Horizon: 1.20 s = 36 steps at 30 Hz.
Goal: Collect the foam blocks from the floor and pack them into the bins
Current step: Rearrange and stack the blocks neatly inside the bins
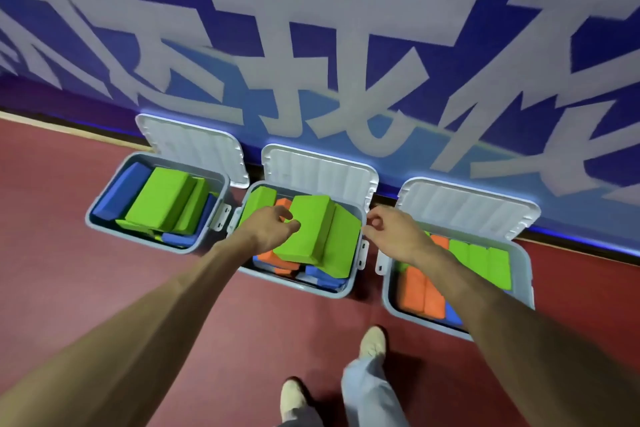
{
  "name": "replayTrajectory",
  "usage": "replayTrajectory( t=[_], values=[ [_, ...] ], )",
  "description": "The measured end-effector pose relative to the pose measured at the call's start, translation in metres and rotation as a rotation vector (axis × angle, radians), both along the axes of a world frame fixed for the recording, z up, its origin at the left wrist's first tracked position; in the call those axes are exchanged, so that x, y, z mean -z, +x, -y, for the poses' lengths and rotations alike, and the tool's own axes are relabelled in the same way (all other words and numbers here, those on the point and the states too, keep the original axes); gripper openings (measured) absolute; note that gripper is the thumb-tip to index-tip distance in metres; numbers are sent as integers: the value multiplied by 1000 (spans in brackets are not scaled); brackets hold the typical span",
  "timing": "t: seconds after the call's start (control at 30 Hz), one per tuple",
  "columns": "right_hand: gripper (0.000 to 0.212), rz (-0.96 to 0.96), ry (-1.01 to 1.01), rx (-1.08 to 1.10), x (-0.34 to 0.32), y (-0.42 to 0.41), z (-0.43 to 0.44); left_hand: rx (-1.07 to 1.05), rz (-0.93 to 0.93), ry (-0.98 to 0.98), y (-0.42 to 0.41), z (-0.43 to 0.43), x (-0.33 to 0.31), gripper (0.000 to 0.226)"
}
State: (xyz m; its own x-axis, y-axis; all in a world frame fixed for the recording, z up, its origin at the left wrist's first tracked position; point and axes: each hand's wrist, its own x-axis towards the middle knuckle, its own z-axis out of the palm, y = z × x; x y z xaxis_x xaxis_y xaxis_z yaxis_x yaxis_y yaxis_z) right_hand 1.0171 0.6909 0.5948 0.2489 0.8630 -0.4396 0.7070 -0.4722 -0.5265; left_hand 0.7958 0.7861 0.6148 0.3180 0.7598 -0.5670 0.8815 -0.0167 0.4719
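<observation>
Three open bins: the left bin (114,234), middle bin (311,288) and right bin (526,274). Two hands: left hand (266,229), right hand (394,232). The foam blocks (308,229) overlap and cannot be counted.

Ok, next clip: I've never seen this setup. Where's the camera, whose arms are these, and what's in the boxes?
No machine here: one camera sits on a person's head and looks down, so both bare arms are theirs. Three pale blue boxes stand open on the red floor by a blue wall: the left bin, the middle bin and the right bin, holding green, blue and orange foam blocks. The left hand is at the edge of the top green block in the middle bin; whether it grips it I cannot tell. The right hand hovers by that bin's right rim, fingers loosely curled, holding nothing.
</observation>
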Motion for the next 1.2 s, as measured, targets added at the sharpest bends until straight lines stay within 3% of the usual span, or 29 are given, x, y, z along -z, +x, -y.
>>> replayTrajectory(
  t=[0.17, 0.33, 0.5, 0.7, 0.9, 1.07, 1.2],
  values=[
    [52, -142, -104, 75, 34, 16, -23, -56, -54, -77, 17, -20, 20, 39],
    [51, -239, -207, 119, 83, 36, -32, -92, -69, -189, 53, -39, 61, 35],
    [53, -275, -282, 101, 140, 37, -53, -322, 12, -381, 61, -62, 123, 38],
    [56, -250, -351, 94, 209, 17, -84, -288, -29, -375, 42, -98, 208, 44],
    [57, -263, -394, 246, 280, -15, -127, -245, -85, -331, 16, -132, 302, 56],
    [78, -394, -440, 412, 331, -46, -149, -198, -85, -292, -2, -146, 356, 74],
    [94, -301, -455, 459, 350, -65, -156, -230, -8, -401, -10, -147, 388, 76]
  ],
)
